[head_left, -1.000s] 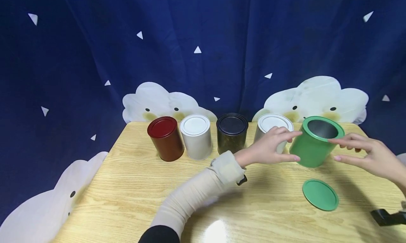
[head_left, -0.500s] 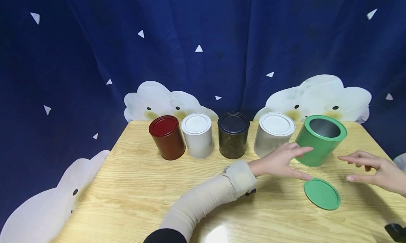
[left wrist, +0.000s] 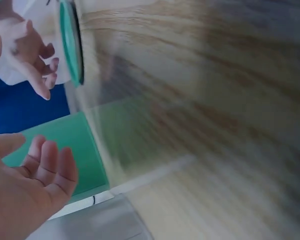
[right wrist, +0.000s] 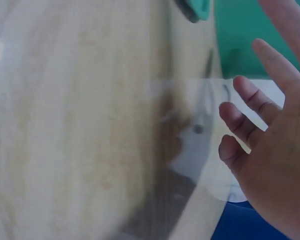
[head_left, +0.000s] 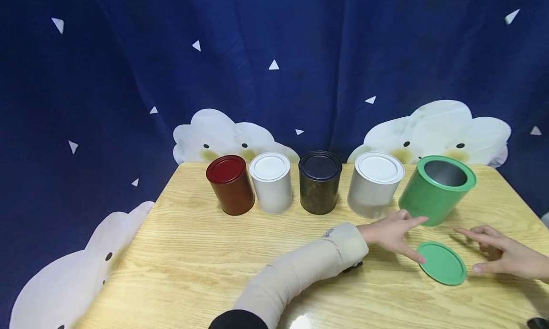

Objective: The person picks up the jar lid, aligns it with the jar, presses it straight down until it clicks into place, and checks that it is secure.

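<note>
A round green lid (head_left: 442, 263) lies flat on the wooden table in front of a green can (head_left: 431, 195), which stands uncovered with its dark inside showing. My left hand (head_left: 392, 233) is at the lid's left side, thumb tip overlapping its edge in the head view, fingers spread and gripping nothing. To the lid's right, my right hand (head_left: 508, 255) hovers with thumb and forefinger apart, also holding nothing. In the left wrist view the lid (left wrist: 72, 42) appears edge-on near the right hand (left wrist: 27, 52). The right wrist view shows relaxed fingers beside the green can (right wrist: 250, 40).
Left of the green can stands a row of lidded cans: dark red (head_left: 231, 186), white (head_left: 271, 183), black (head_left: 320, 183) and another white one (head_left: 374, 186). Behind the table (head_left: 193, 267) hangs a dark blue curtain (head_left: 257, 47) printed with clouds and triangles.
Both hands have come down from beside the green can's rim toward the lid, one on each side of it. The cans and lid stay in place on the table; the head view has shifted slightly.
</note>
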### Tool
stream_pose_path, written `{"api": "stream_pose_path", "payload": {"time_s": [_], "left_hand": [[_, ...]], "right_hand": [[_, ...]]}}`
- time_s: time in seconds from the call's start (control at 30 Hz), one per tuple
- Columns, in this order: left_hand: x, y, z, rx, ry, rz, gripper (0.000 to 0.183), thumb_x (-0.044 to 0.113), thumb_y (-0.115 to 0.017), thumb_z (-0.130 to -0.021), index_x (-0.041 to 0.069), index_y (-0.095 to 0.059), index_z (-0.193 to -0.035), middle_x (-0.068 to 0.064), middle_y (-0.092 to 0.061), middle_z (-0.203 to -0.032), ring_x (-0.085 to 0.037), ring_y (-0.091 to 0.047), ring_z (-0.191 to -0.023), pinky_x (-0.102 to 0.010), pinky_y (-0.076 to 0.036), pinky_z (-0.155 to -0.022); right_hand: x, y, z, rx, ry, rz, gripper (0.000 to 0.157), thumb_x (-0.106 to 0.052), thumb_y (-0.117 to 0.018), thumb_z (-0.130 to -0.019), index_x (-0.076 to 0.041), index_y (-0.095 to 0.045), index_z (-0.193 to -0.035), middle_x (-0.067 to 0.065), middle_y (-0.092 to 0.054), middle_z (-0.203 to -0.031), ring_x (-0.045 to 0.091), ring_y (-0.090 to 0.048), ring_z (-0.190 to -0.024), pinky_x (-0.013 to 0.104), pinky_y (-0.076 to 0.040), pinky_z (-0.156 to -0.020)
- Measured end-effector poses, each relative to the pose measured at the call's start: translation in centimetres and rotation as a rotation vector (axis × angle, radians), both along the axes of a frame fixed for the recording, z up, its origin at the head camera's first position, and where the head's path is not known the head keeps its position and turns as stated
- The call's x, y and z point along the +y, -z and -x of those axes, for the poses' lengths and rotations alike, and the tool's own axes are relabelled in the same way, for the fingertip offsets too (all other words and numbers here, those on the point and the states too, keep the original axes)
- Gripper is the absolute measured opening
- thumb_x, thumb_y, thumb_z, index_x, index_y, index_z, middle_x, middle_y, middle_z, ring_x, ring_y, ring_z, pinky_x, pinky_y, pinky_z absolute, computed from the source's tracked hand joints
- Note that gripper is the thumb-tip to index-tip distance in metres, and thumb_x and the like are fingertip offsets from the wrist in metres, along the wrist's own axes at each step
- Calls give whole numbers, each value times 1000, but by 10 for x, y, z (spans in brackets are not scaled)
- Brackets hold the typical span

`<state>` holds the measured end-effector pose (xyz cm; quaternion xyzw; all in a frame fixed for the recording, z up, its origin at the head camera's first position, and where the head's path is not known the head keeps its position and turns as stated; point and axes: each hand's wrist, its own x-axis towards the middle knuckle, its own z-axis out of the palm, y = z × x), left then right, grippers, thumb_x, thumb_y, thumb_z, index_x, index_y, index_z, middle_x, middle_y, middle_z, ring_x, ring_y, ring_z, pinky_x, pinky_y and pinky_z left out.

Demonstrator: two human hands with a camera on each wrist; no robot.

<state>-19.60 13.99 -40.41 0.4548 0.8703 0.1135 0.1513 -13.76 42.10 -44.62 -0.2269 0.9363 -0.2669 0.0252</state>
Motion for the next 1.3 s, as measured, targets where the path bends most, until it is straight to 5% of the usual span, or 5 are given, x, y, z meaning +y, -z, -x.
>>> {"api": "stream_pose_path", "payload": {"time_s": [0.33, 0.63, 0.97, 1.3], "left_hand": [[18, 13, 1, -41, -66, 107, 97, 54, -68, -72, 28, -12, -147, 11, -37, -130, 2, -31, -108, -10, -25, -79], [30, 22, -2, -96, -147, 208, 92, 58, -66, -72, 42, -10, -143, 13, -31, -130, -2, -33, -109, -16, -33, -77], [39, 23, -10, 51, -159, 372, 85, 66, -60, -71, 47, -15, -141, 22, -28, -129, 0, -28, -109, -21, -29, -81], [41, 26, -13, 84, -161, 402, 74, 67, -58, -72, 56, -21, -135, 23, -32, -116, 0, -29, -100, -22, -28, -78]], "right_hand": [[0, 13, -2, 68, -33, -49, 85, -16, -82, -62, -13, -42, -137, -6, -35, -99, -1, -26, -80, 23, -24, -60], [-3, 18, -3, 129, -39, -110, 87, -23, -83, -60, -15, -43, -136, -9, -36, -96, 1, -24, -81, 24, -20, -63], [-8, 17, -4, 167, -45, -118, 89, -26, -84, -58, -15, -44, -136, -5, -38, -96, 1, -23, -82, 24, -16, -65], [-7, 19, -5, 222, -109, -97, 88, -29, -86, -51, -16, -51, -131, -12, -34, -98, -3, -19, -87, 23, -14, -68]]}}
